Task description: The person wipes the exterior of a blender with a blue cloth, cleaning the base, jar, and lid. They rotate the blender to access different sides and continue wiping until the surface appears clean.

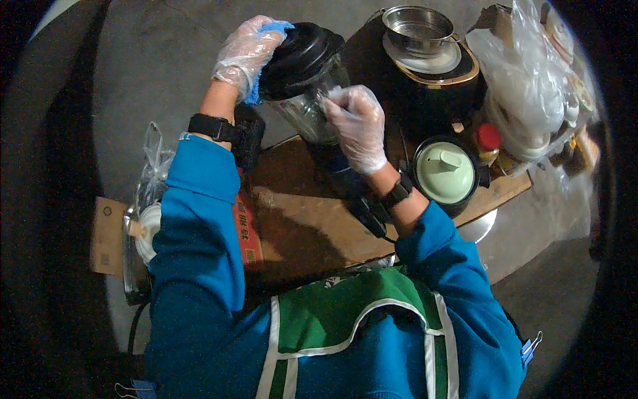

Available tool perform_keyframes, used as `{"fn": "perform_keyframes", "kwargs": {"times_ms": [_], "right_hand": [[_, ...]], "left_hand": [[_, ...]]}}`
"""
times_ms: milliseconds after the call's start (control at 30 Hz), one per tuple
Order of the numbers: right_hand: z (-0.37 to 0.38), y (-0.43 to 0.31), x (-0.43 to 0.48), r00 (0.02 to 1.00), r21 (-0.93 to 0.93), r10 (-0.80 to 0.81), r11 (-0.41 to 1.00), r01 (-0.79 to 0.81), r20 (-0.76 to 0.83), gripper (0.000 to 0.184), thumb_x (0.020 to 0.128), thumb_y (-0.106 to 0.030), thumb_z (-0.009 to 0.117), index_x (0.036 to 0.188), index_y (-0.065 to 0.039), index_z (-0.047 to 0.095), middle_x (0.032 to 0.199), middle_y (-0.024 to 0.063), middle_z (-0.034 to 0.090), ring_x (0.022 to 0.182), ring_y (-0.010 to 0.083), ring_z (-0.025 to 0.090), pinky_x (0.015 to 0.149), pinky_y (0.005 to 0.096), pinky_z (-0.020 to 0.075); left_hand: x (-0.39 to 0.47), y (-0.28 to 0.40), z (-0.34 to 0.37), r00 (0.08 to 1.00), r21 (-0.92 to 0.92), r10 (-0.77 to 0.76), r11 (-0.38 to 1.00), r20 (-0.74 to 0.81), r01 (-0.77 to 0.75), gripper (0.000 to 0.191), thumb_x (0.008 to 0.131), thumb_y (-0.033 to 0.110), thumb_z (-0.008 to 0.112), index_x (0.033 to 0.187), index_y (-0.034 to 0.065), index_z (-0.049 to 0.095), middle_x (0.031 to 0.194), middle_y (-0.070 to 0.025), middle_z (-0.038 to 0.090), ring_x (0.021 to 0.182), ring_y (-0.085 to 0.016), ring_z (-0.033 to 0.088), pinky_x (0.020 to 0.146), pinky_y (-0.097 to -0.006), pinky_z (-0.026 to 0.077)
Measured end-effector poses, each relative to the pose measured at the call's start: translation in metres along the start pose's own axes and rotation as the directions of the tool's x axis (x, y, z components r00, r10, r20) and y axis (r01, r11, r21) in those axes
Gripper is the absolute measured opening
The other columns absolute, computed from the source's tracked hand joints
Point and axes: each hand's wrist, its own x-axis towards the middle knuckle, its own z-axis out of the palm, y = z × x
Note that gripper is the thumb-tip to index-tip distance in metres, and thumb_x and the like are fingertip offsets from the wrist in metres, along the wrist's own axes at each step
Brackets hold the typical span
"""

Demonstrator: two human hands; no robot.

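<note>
Both my hands wear clear plastic gloves. My left hand [249, 52] presses a blue cloth [255, 90] against the side of a ribbed black lid [306, 57]. That lid sits on the clear jar [301, 117] of what looks like a blender, which tilts in view over a dark base [335, 169]. With curled fingers, my right hand [358, 129] grips the right side of the jar, seemingly at its handle; the fingers hide the exact hold. Beneath the blender lies a brown cardboard surface [304, 212] with a red printed strip [247, 224].
Right of the blender stand a black cooker [423, 97] topped by a steel strainer pot [418, 25], a pot with a pale green lid [445, 172], a red-capped jar [488, 137] and a plastic bag [528, 95]. A cord [403, 142] runs nearby. Left is a white lidded pot [149, 232].
</note>
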Motion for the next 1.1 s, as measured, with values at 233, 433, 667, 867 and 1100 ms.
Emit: {"fn": "perform_keyframes", "kwargs": {"times_ms": [233, 433, 667, 867, 1100], "right_hand": [[-0.0004, 0.0011, -0.0023, 0.999, 0.03, 0.053, 0.998, -0.052, -0.011, 0.015, 0.078, -0.006, 0.074, 0.073, -0.003, 0.06, 0.075, 0.0094, 0.06, 0.071, 0.0222, 0.058, 0.064, 0.0325, 0.046], [-0.0014, 0.0015, -0.0057, 0.972, -0.042, 0.233, 0.972, -0.232, 0.032, 0.017, 0.074, -0.007, 0.075, 0.073, -0.004, 0.058, 0.077, 0.0106, 0.06, 0.073, 0.0265, 0.059, 0.066, 0.0355, 0.0477], [0.0042, -0.0015, -0.0039, 0.997, 0.057, 0.081, 0.995, -0.08, -0.012, 0.016, 0.076, -0.007, 0.074, 0.073, -0.004, 0.059, 0.075, 0.0101, 0.061, 0.072, 0.0264, 0.059, 0.067, 0.0352, 0.0479], [0.0026, -0.0026, -0.002, 1.0, 0.069, 0.007, 0.998, -0.006, -0.01, 0.017, 0.077, -0.009, 0.075, 0.072, -0.005, 0.058, 0.074, 0.0094, 0.06, 0.073, 0.0257, 0.06, 0.067, 0.0353, 0.0476], [0.0005, -0.0005, -0.0024, 0.999, 0.014, 0.051, 0.999, -0.051, -0.007, 0.017, 0.077, -0.009, 0.075, 0.071, -0.005, 0.059, 0.075, 0.0101, 0.06, 0.072, 0.0258, 0.059, 0.066, 0.0357, 0.0468]], "left_hand": [[-0.0009, -0.0007, -0.0003, 0.997, -0.013, -0.064, 0.998, 0.045, 0.064, 0.038, 0.08, 0.034, 0.062, 0.109, 0.0095, 0.066, 0.104, -0.0102, 0.066, 0.096, -0.022, 0.062, 0.086, -0.0344, 0.047], [0.0017, -0.0042, 0.0011, 0.998, 0.001, -0.042, 0.999, 0.055, 0.042, 0.038, 0.081, 0.035, 0.061, 0.11, 0.0099, 0.065, 0.102, -0.0086, 0.067, 0.094, -0.021, 0.062, 0.086, -0.0339, 0.047], [0.0012, -0.0035, 0.0009, 0.998, 0.016, -0.054, 0.998, 0.026, 0.054, 0.043, 0.078, 0.041, 0.062, 0.111, 0.013, 0.066, 0.106, -0.0133, 0.068, 0.099, -0.032, 0.064, 0.089, -0.0397, 0.048], [0.0023, -0.0046, 0.0011, 0.995, -0.081, -0.046, 0.995, 0.091, 0.053, 0.043, 0.079, 0.038, 0.062, 0.112, 0.011, 0.065, 0.106, -0.0124, 0.068, 0.098, -0.029, 0.063, 0.088, -0.038, 0.048], [0.0024, -0.0062, 0.0027, 1.0, -0.023, -0.018, 1.0, 0.026, 0.018, 0.04, 0.08, 0.035, 0.063, 0.11, 0.0081, 0.065, 0.1, -0.009, 0.067, 0.093, -0.019, 0.061, 0.086, -0.0329, 0.047]]}}
